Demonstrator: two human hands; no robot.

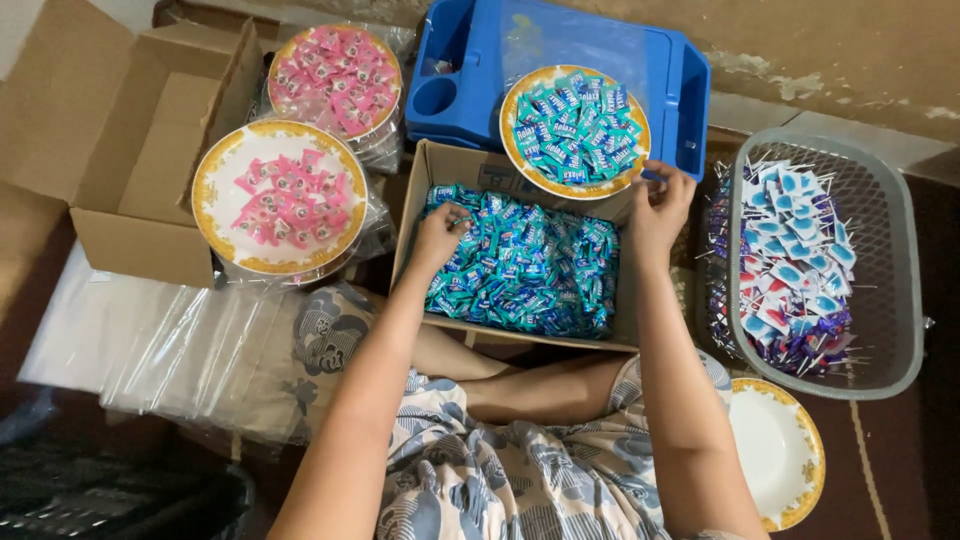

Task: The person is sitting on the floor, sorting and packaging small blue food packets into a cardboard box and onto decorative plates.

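Left hand (440,235): closed on teal candies in the cardboard box (415,200), which remains full. Right hand (655,205): fingers pinched at the near rim of the candy plate (520,160), just beyond the box; contents of pinch unclear. Plate well heaped, sitting on the blue tray (450,70).

teal wrapped candies (520,265) fill an open cardboard box (440,165); more heap a plate (512,150).
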